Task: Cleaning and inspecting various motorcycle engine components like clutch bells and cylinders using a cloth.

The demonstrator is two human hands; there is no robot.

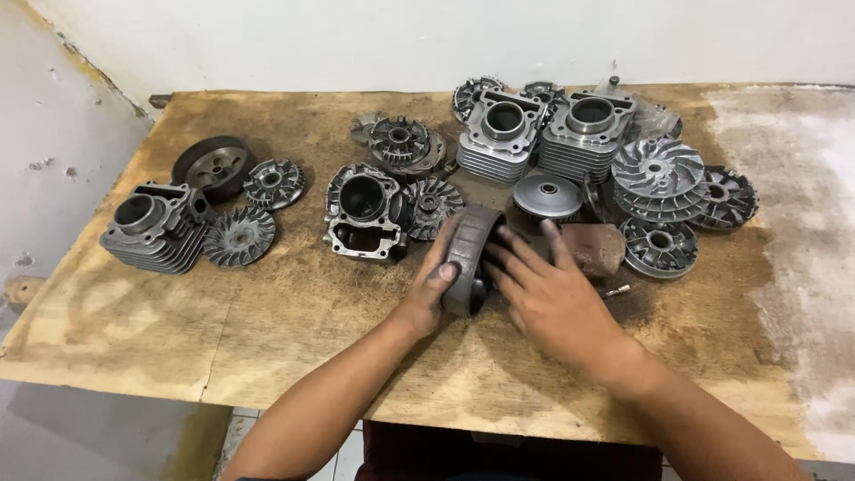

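Filling most of the view, a stained plywood table (294, 330) is standing against a pale wall (356, 36), its right end looking whitish and worn. Grey engine parts are lying scattered across its far half. Two finned cylinder blocks (503, 134) are sitting side by side near the back edge, and a stack of finned pulley discs (659, 178) is lying just to their right. At the left end, another finned cylinder (151, 227) is resting near a dark clutch bell (214, 165), with two small fan-bladed discs beside them. Near the middle, an open crankcase-like casting (363, 212) is lying just left of the hands.

Both hands are meeting at the table's centre around a dark round drum (472, 258), which is standing on its edge, upright on the wood. The left hand (427, 289) is cupping the drum's left face, its thumb pressing against the rim and its fingers curling over the top. The right hand (552, 289) is lying flat against the drum's right side, fingers (521, 249) spread and reaching into or over the open face; how firmly they are holding cannot be told. The drum is looking worn, dull grey-brown, with a thick smooth outer band. A rusty brown cylindrical part (595, 248) is lying just behind the right hand.
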